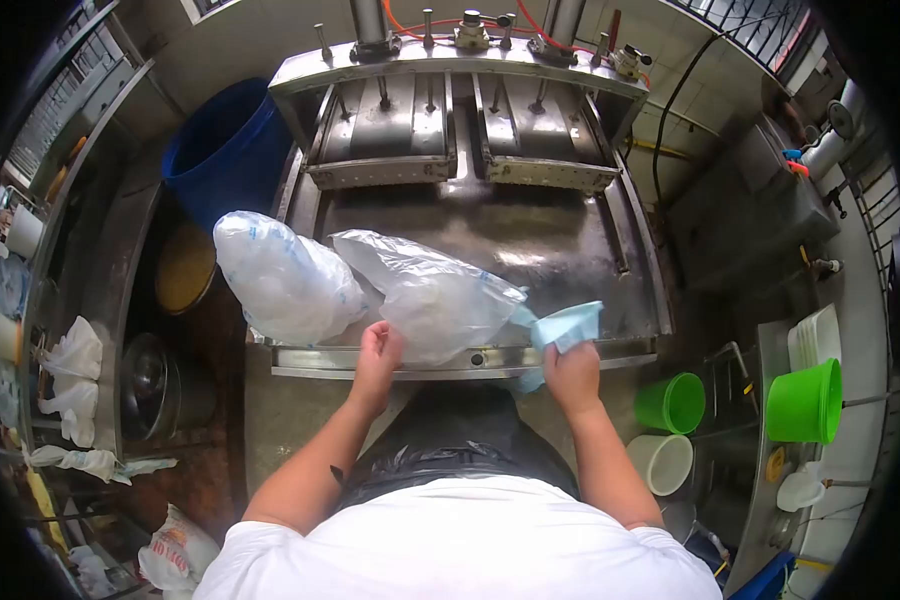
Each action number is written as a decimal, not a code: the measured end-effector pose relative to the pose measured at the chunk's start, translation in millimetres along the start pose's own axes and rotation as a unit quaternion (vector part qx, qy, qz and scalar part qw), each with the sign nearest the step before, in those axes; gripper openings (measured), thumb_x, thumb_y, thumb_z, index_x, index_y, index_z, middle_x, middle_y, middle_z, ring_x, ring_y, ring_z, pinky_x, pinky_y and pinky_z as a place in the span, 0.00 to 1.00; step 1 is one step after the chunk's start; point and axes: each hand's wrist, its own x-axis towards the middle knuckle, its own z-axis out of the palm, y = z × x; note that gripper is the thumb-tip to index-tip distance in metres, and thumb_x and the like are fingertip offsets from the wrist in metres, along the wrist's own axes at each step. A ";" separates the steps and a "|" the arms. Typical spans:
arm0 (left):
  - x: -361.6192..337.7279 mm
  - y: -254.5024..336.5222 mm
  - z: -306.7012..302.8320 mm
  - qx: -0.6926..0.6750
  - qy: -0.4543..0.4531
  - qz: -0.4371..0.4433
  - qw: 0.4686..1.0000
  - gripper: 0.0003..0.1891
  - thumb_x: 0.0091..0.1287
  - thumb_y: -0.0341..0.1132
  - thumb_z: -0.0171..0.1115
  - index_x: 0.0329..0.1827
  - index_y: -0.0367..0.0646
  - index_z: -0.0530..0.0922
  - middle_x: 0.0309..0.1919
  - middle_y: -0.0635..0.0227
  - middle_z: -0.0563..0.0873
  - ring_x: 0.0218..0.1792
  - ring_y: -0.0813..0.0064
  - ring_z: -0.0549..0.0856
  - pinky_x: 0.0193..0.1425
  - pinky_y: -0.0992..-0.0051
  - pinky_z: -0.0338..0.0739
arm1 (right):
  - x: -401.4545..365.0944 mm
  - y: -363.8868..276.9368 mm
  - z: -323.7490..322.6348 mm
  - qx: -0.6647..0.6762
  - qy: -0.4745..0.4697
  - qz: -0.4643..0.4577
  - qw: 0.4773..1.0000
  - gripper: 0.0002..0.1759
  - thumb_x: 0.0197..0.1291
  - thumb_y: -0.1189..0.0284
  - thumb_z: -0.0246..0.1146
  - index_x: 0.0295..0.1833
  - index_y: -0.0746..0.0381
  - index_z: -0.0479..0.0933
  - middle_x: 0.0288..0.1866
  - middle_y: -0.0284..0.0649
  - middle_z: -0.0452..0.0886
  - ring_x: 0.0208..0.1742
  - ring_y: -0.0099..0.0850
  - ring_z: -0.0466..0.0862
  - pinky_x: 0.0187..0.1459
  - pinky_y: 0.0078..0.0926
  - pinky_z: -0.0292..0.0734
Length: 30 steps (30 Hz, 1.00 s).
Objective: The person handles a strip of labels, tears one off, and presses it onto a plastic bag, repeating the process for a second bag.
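A clear plastic bag [435, 300] lies across the front of the metal table, its narrow end to the right. My left hand [378, 352] is at the bag's lower left edge with the fingers curled in. Whether they pinch the plastic is hard to make out. In my right hand [572, 375] is a bunched light blue cloth [570, 325], closed in the fingers and sticking up above them. The cloth reaches the bag's narrow end. To the left stands a second, fuller plastic bag [282, 280] with blue print; its contents are hidden.
Metal frames with plates [380, 125] rise at the back of the metal table [550, 225]. A blue barrel [215, 150] stands at the left. On the right are green buckets [805, 402] and a white bucket [658, 465]. White bags [73, 365] hang at far left.
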 end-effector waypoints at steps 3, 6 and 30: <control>-4.1 3.9 11.4 0.127 -0.090 0.097 0.983 0.20 0.73 0.38 0.69 0.61 0.38 0.74 0.53 0.62 0.86 0.54 0.74 0.85 0.58 0.69 0.80 | -2.5 7.5 11.4 -0.018 -0.102 0.140 0.985 0.15 0.62 0.72 0.68 0.53 0.64 0.85 0.46 0.55 0.87 0.47 0.58 0.86 0.51 0.50 0.82; 27.9 -19.2 12.1 0.180 -0.073 0.126 0.973 0.20 0.70 0.32 0.69 0.61 0.36 0.74 0.55 0.57 0.87 0.59 0.68 0.86 0.63 0.66 0.80 | 15.7 -20.0 -6.9 0.134 0.066 -0.034 0.988 0.12 0.66 0.73 0.67 0.52 0.66 0.83 0.44 0.54 0.87 0.45 0.56 0.87 0.47 0.47 0.83; 38.1 53.8 58.6 0.414 0.024 0.468 0.781 0.13 0.73 0.39 0.67 0.50 0.39 0.77 0.40 0.51 0.83 0.47 0.42 0.82 0.51 0.51 0.78 | 35.2 -65.2 9.5 0.598 -0.055 0.318 0.734 0.14 0.70 0.75 0.67 0.59 0.65 0.81 0.51 0.35 0.87 0.50 0.27 0.85 0.54 0.30 0.80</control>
